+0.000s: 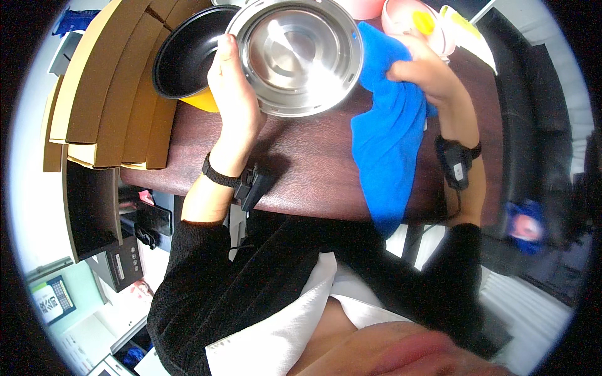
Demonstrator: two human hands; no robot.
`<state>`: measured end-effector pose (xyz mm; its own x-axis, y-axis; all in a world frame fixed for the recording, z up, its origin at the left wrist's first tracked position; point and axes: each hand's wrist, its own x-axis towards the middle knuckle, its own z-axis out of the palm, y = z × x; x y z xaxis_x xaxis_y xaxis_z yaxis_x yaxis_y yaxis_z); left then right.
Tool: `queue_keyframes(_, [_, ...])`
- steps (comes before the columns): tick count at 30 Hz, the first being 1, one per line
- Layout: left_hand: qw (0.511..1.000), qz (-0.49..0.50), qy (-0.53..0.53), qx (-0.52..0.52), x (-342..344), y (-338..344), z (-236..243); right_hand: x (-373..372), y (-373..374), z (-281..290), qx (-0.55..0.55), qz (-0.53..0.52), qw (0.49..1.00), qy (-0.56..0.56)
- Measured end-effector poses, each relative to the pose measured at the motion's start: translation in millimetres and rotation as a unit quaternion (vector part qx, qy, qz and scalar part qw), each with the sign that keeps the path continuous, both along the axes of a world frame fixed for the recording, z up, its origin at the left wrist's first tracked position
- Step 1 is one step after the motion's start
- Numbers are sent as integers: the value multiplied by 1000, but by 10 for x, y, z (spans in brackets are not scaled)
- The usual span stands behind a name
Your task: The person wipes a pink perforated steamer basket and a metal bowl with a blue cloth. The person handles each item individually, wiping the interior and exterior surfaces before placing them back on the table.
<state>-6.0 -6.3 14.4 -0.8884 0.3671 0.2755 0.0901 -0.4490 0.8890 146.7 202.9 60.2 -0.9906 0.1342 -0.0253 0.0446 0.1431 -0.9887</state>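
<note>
My left hand [236, 88] grips the left rim of a round, shallow stainless steel steamer tray [291, 53], thumb up along its edge. Small holes run around the tray's shiny rim, and it is held tilted above the table with its hollow side showing. A blue cloth [390, 141] is bunched in my right hand [429, 72], close to the tray's right rim. The cloth's loose end hangs down over the table's front edge. Behind my left hand stands a pot [188, 50], black inside and yellow outside, partly covered by the tray.
Cardboard boxes [103, 88] stand upright along the left of the dark wooden table [301, 169]. At the far right sits a pink bowl [395, 14] with something yellow in it, next to a white and yellow item [467, 34]. Open shelving [94, 200] lies below on the left.
</note>
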Motion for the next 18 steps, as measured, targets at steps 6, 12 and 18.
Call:
queue_keyframes(6, [998, 50, -4, 41, -30, 16, -24, -35, -204, -73, -60, -3, 998, 2])
queue_keyframes(12, [993, 92, 12, 70, -34, -21, -22, -109, -651, -275, -194, -140, 970, 46])
queue_keyframes(18, [987, 129, 17, 99, -9, -28, -50, -124, -850, -428, -226, -116, 967, 37])
